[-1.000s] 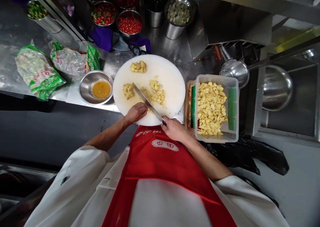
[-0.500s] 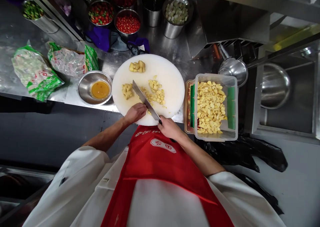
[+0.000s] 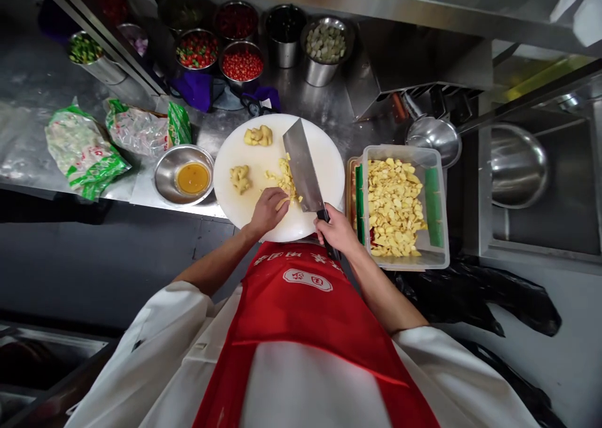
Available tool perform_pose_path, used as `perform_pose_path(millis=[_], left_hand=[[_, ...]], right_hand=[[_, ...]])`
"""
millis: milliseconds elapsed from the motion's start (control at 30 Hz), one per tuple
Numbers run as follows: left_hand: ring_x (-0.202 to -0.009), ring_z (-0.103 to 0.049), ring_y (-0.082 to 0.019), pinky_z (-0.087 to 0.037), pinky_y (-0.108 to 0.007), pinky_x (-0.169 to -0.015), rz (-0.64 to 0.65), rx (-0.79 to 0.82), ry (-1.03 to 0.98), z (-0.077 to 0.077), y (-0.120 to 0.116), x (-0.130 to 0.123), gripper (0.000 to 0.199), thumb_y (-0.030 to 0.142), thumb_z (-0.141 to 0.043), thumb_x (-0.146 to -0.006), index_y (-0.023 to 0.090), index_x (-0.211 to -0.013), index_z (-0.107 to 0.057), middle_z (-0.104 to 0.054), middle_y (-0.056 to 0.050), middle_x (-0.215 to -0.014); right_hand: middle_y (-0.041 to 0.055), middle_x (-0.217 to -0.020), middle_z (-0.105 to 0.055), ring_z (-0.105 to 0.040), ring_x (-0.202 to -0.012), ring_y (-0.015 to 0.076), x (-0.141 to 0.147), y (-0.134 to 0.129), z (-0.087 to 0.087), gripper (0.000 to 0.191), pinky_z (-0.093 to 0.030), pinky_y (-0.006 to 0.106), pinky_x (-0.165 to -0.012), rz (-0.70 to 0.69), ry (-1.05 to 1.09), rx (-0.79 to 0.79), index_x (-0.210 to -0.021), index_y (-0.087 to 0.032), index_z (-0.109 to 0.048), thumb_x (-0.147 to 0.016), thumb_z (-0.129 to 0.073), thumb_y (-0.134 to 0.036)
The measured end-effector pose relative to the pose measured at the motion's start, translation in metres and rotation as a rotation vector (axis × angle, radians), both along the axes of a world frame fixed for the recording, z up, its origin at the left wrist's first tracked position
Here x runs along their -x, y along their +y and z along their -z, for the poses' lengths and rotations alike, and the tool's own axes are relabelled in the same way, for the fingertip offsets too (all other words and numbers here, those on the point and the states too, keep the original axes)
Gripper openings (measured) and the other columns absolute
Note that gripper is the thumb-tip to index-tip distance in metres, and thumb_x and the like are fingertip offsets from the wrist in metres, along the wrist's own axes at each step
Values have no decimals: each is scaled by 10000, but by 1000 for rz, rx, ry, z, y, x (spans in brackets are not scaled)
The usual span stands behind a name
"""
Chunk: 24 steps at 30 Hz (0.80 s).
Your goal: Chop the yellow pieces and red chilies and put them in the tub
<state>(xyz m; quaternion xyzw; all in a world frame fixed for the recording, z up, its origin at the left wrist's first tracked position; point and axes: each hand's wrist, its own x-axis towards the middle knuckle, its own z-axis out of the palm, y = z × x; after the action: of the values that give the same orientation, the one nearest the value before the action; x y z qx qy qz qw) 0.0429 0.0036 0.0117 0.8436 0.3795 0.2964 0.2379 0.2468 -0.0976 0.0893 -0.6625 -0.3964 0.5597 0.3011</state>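
My right hand [image 3: 337, 228] is wrapped round the black handle of a broad cleaver [image 3: 302, 164]. The cleaver's blade is turned flat-side up over the right half of a round white cutting board [image 3: 237, 214]. Sliced ginger [image 3: 285, 178] lies along the blade's left edge. Close by on the board, my left hand [image 3: 269, 213] has its fingers curled together around what looks like a small piece of ginger, mostly hidden. Two whole knobs of ginger, one at the back [image 3: 258, 135] and one at the left [image 3: 240, 179], rest away from the blade.
Right of the board stands a clear plastic tub [image 3: 437, 262] of ginger slices. A steel bowl [image 3: 162, 174] with brown liquid and plastic bags [image 3: 79, 145] lie to the left. Steel pots of chopped peppers [image 3: 242, 64] line the back. A sink [image 3: 540, 227] is far right.
The cleaver has swung right and turned from edge-down to showing its flat side, away from my left hand. My left hand has shifted slightly right, toward the slices.
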Motion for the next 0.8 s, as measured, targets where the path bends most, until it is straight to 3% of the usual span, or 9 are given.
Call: perform_pose_path(millis=[133,200,300,400,500,567,667,733,800], left_hand=[[-1293,-482,-287,-407,-486,-1098,-78,-2,45,-15,-2,-29,465,510,-498,-962,179,-1281,-563,-541,-169,-1346],[-1400,-379,-322,-303,-526,-1168,-102,-4,129,-15,5,-42,584,561,-451,-964,167,-1395,-479,-437,-187,-1478],[-1452,-311,-341,-204,-565,-1206,-160,0,250,-8,18,-45,602,544,-363,-993,152,-1445,-428,-381,-192,-1534],[-1454,-310,-346,-210,-601,-1195,-258,9,296,-10,32,-33,570,515,-331,-1007,163,-1447,-416,-383,-190,-1535],[-1474,-270,-345,-213,-613,-1189,-292,-56,250,-34,50,-25,545,467,-355,-1011,178,-1473,-367,-326,-185,-1568],[-1489,-239,-343,-207,-602,-1196,-209,-108,234,-56,63,-30,561,455,-417,-997,195,-1489,-342,-298,-168,-1589],[-1488,-245,-355,-189,-573,-1217,114,-110,367,-77,77,-51,679,519,-563,-921,208,-1491,-367,-329,-136,-1584],[-1484,-248,-375,-173,-550,-1230,356,-54,530,-76,80,-64,823,616,-638,-832,188,-1491,-394,-339,-139,-1582],[-1487,-237,-389,-158,-540,-1235,501,22,682,-66,80,-73,908,704,-627,-786,174,-1492,-413,-328,-149,-1590]], right_hand=[[-104,-586,-525,-486,-371,105,7,1,-1,182,-424,233,-377,156,235,-32,-855,-249,-441,-695,-517,-208],[-105,-604,-520,-483,-374,97,12,2,-4,191,-420,227,-367,215,309,-60,-855,-246,-432,-688,-521,-217],[-100,-636,-508,-484,-383,94,13,0,-8,218,-408,227,-370,272,328,-104,-902,-237,-447,-695,-514,-228],[-76,-745,-539,-503,-438,96,5,-4,-12,479,-445,241,-433,199,254,-113,-1183,-220,-477,-704,-490,-207],[-3,-969,-616,-610,-702,143,-5,-8,-12,830,-529,293,-685,-48,15,-182,-1527,-228,-263,-731,-485,-153],[70,-1154,-616,-615,-969,204,-8,-8,-12,870,-496,340,-883,-236,-201,-232,-1586,-206,-207,-765,-485,-134],[139,-1312,-550,-586,-1112,260,-9,-7,-11,784,-449,368,-955,-489,-450,-205,-1587,-210,-271,-827,-453,-135],[141,-1320,-539,-624,-1045,258,-8,-7,-12,754,-462,353,-896,-621,-558,-188,-1584,-253,-291,-852,-428,-132],[129,-1306,-545,-650,-980,250,-8,-7,-13,748,-468,334,-830,-714,-624,-222,-1580,-299,-298,-861,-423,-131]])
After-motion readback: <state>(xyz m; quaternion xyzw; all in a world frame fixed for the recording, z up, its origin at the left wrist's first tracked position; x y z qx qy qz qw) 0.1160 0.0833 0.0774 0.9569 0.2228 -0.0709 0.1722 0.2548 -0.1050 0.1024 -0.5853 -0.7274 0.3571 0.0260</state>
